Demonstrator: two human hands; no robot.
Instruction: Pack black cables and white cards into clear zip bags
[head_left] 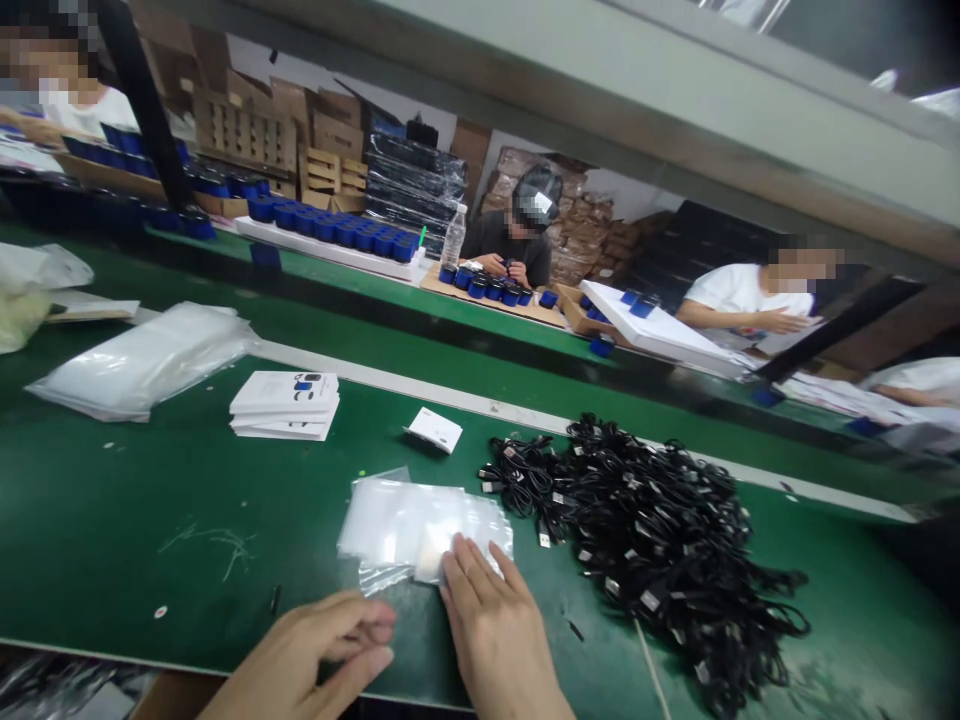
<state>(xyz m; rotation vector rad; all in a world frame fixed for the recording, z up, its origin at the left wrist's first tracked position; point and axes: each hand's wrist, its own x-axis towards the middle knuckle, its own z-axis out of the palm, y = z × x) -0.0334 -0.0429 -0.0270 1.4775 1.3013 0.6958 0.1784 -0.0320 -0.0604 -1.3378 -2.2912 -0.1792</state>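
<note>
Clear zip bags point(397, 530) lie under the right hand point(499, 625); booklet print point(285, 405) unreadable.

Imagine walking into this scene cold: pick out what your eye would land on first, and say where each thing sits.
A large tangled heap of black cables dominates the right of the green workbench. At the near edge, the right hand rests on clear plastic bags, beside the left hand. Across the far bench runs a long row of round blue-and-black items.
</note>
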